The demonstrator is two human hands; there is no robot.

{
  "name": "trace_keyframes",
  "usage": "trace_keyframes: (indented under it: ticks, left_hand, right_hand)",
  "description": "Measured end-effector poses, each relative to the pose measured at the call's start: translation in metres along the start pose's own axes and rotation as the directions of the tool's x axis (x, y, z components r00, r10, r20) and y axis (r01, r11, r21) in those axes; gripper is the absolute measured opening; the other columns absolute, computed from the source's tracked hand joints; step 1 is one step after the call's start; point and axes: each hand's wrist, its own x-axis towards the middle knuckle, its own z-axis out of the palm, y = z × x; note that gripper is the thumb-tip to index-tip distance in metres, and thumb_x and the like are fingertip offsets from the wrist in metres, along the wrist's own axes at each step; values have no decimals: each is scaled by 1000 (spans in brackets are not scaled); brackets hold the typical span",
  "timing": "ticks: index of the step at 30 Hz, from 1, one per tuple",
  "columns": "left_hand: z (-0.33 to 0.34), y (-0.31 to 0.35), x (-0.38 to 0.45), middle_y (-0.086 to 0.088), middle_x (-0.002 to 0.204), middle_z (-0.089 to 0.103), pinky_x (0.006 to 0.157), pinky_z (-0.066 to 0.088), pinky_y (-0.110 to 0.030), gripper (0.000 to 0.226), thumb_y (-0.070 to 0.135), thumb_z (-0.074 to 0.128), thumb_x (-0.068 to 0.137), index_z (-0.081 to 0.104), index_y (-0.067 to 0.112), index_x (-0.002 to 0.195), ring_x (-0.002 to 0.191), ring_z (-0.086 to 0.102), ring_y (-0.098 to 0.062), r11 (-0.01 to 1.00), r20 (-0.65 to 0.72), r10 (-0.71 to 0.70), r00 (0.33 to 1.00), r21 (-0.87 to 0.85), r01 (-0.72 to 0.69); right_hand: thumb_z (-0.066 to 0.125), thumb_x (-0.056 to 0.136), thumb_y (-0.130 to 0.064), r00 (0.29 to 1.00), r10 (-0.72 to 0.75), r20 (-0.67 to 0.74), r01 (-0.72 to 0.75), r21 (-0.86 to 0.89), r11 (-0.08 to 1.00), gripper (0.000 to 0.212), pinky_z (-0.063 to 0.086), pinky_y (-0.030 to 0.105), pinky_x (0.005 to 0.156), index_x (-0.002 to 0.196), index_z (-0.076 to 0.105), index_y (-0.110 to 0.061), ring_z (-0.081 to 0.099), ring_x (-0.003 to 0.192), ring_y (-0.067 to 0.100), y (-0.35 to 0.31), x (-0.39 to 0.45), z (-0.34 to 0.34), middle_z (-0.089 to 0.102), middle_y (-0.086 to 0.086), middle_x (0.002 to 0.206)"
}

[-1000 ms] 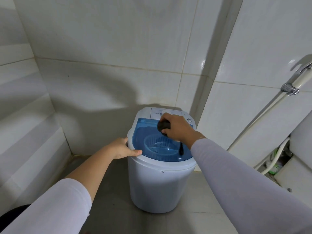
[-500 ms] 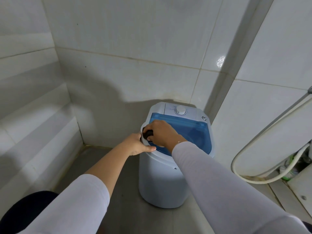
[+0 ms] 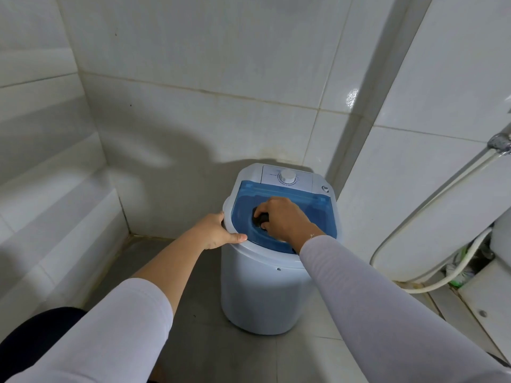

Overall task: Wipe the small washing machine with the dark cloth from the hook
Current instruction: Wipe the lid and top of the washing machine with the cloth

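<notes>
Landmark: washer (image 3: pixel 265 288), white tub standing on the grey floor (image 3: pixel 210 349) in the tiled corner.

Far left of washer: white tiled wall (image 3: pixel 41 189) with a stepped ledge. Low left of washer: dark knee (image 3: pixel 36 335), white sleeve (image 3: pixel 110 335) pushed up the forearm.

At washer's left rim: left hand (image 3: pixel 218 230) — fingers wrapped over the rim edge, thumb lying along the top, gripping the washer.

On washer's top: blue see-through lid (image 3: pixel 276 194), closed. On the lid, near its middle: right hand (image 3: pixel 282 219), fingers curled round a bunched dark cloth (image 3: pixel 261 219), pressing it down against the blue plastic; only a small black wad visible between the fingers. Behind the lid, at washer's back edge: white control panel with a round dial (image 3: pixel 287 177).

Right of washer, coming in from the lower edge: right sleeve (image 3: pixel 373 308), white, down to the wrist.

Further right of washer: white hose (image 3: pixel 431 205) looping down the wall from a metal fitting (image 3: pixel 499 142) — then a white fixture at the frame edge, too cropped to identify.
</notes>
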Motion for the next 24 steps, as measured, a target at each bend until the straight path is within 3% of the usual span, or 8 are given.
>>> trace_keyframes:
  ticks: [24]
  left_hand:
    - [1, 7, -7, -4, 147, 43, 108, 35, -35, 80, 35, 72, 81, 31, 18, 147, 134, 42, -24, 998, -1, -1, 1000, 60, 1]
  right_hand:
    - [60, 86, -11, 961, 274, -27, -271, 89, 958, 30, 47, 33, 94, 114, 65, -19, 59, 107, 29, 85, -54, -14, 62, 10, 121]
